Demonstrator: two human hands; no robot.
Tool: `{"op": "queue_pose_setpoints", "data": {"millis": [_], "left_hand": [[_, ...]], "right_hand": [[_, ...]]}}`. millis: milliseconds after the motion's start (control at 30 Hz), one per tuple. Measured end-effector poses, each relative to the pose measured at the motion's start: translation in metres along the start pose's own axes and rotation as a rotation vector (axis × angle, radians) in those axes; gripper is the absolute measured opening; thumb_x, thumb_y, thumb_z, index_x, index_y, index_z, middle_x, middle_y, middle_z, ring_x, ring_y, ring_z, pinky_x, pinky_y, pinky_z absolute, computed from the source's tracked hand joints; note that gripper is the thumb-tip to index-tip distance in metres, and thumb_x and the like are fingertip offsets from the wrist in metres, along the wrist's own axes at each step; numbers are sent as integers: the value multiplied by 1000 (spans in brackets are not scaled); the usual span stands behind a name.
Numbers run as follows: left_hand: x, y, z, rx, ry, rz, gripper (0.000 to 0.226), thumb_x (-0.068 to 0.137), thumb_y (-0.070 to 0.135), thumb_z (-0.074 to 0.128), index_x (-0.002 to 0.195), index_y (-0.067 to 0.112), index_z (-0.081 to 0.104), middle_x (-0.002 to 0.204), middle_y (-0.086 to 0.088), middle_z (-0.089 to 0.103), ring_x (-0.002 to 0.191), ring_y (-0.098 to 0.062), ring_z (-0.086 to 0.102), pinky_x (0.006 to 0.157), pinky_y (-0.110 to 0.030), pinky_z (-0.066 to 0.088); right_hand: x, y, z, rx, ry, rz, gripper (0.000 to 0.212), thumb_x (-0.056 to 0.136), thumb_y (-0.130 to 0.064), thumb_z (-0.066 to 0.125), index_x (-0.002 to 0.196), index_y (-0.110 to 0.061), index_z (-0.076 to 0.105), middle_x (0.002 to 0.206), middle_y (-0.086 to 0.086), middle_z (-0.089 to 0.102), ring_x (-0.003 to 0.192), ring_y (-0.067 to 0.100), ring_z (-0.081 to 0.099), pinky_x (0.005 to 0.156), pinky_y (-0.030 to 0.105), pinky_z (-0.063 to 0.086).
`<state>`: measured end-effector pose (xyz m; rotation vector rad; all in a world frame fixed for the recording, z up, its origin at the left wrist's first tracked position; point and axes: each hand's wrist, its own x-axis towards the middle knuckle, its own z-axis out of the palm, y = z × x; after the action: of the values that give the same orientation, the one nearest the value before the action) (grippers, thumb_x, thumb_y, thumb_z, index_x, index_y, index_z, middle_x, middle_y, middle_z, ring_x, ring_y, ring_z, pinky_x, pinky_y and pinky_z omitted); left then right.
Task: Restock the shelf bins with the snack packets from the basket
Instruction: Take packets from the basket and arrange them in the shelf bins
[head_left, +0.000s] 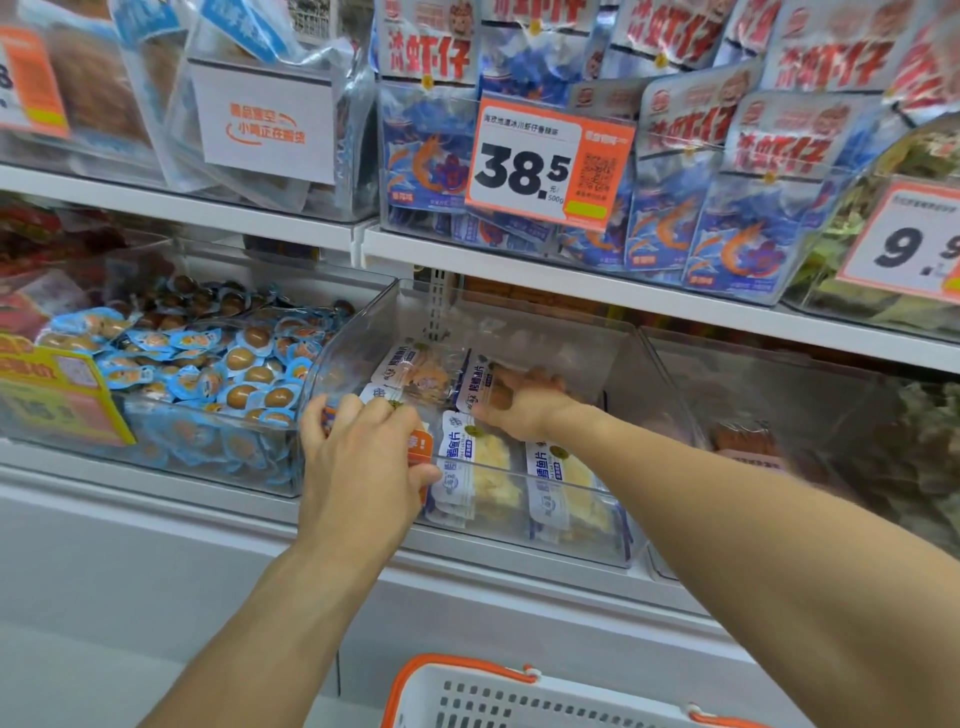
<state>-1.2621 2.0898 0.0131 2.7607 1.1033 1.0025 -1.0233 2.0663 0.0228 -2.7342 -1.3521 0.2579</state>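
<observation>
A clear plastic shelf bin (613, 343) on the lower shelf holds several white-and-blue snack packets (483, 467) with pale yellow contents. My left hand (358, 457) grips the bin's front left corner, its fingers curled over the rim and its thumb beside an orange label. My right hand (519, 400) is inside the bin, fingers curled round a packet (470, 384) at the back. The white basket with orange handles (467, 696) sits below at the frame's bottom edge; its contents are hidden.
A bin of blue-wrapped brown eggs (208, 364) stands to the left. Another clear bin (779, 415) stands to the right. The upper shelf (571, 280) carries blue shrimp snack bags (727, 208) and a 38.5 price tag (545, 166).
</observation>
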Motion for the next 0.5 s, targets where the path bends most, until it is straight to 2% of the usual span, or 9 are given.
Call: {"op": "queue_pose_setpoints", "data": {"millis": [100, 200, 300, 367, 500], "left_hand": [[-1, -3, 0, -5, 6, 8, 34, 64, 42, 88, 82, 28, 63, 82, 8, 59, 91, -23, 53, 105, -47, 22], [0, -2, 0, -10, -2, 7, 36, 60, 41, 90, 81, 28, 64, 80, 8, 59, 90, -24, 54, 104, -49, 25], [1, 0, -1, -7, -12, -1, 35, 60, 41, 90, 82, 27, 65, 80, 7, 60, 90, -24, 54, 104, -50, 27], [0, 0, -1, -6, -17, -10, 35, 62, 42, 89, 83, 27, 66, 83, 7, 61, 92, -24, 54, 106, -50, 27], [-2, 0, -2, -10, -22, -14, 34, 63, 43, 88, 84, 29, 65, 83, 9, 61, 93, -23, 55, 107, -52, 28]], "right_hand": [[-15, 7, -9, 72, -42, -78, 95, 81, -71, 61, 156, -36, 14, 163, 4, 22, 148, 34, 23, 120, 49, 24], [-38, 17, -27, 29, -188, -101, 105, 78, -60, 75, 159, -29, 16, 163, -2, 26, 146, 24, 32, 118, 37, 30], [-58, 25, -34, -136, -333, -83, 100, 80, -58, 74, 158, -31, 17, 164, -5, 22, 147, 24, 31, 118, 39, 33], [-68, 26, -34, -159, -395, -57, 103, 77, -63, 73, 158, -31, 18, 164, -5, 22, 147, 24, 31, 118, 42, 33], [-75, 23, -37, -216, -380, -59, 103, 77, -65, 72, 158, -25, 22, 163, -2, 25, 145, 26, 33, 114, 38, 35]]}}
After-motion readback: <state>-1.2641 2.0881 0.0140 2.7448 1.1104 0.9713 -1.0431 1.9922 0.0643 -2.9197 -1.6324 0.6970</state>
